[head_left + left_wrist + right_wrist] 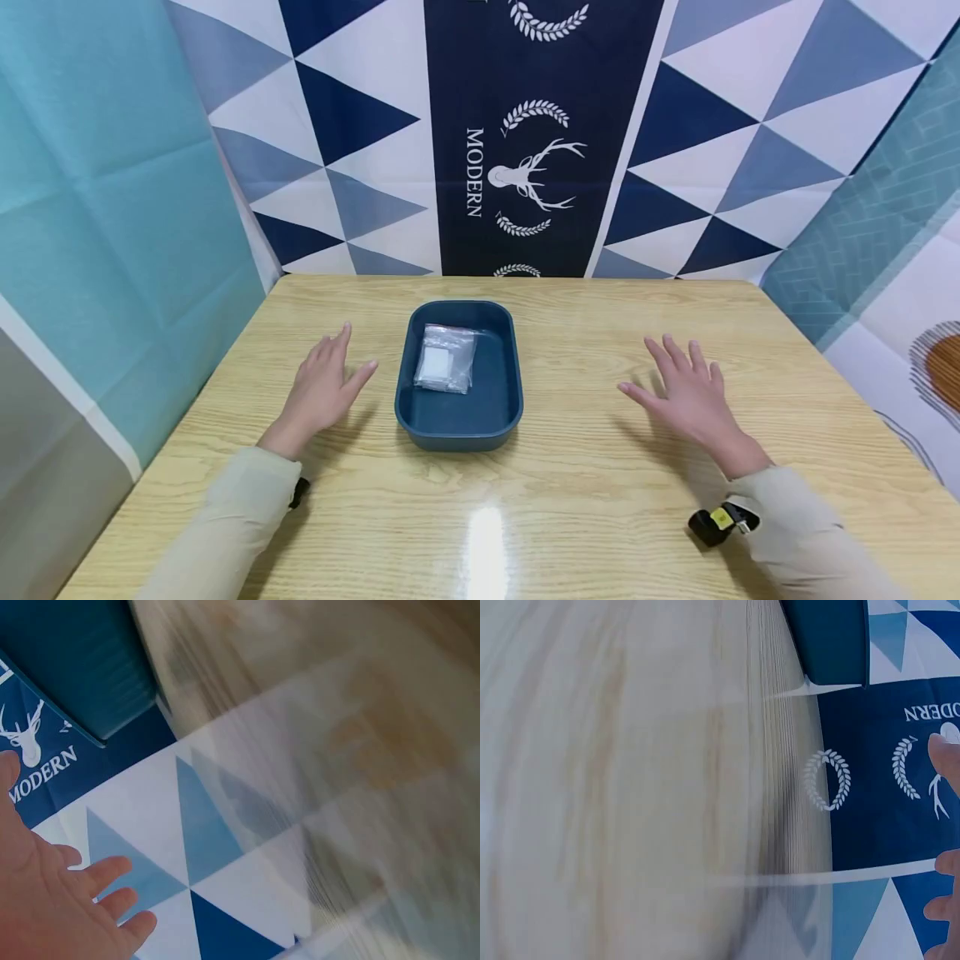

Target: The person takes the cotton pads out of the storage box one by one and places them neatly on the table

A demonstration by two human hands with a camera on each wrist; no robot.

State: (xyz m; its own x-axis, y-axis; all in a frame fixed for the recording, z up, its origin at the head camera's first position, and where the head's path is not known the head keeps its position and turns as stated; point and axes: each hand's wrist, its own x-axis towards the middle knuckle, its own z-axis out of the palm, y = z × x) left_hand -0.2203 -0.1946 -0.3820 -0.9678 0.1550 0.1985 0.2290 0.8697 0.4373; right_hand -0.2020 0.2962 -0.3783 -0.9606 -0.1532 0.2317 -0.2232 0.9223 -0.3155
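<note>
A dark blue rectangular bin [480, 417] stands on the wooden table, left of its middle. Inside, toward its left side, lie clear plastic zip bags [447, 358] with a white patch on top; how many is hard to tell. To the left of the bin, my left hand [318, 387] hovers with fingers extended and thumb apart, holding nothing. My right hand [686, 396] is farther off on the bin's right, fingers spread and bare of any object. Both wrist views catch the bin's outer wall [82, 667] and parts of each hand.
The pale wooden table [570, 500] reflects a bright light near its front. Behind it hangs a cloth [360, 125] with triangles and a deer print. More fabric [112, 192] hangs along the left side. A black device [712, 525] is strapped at the right wrist.
</note>
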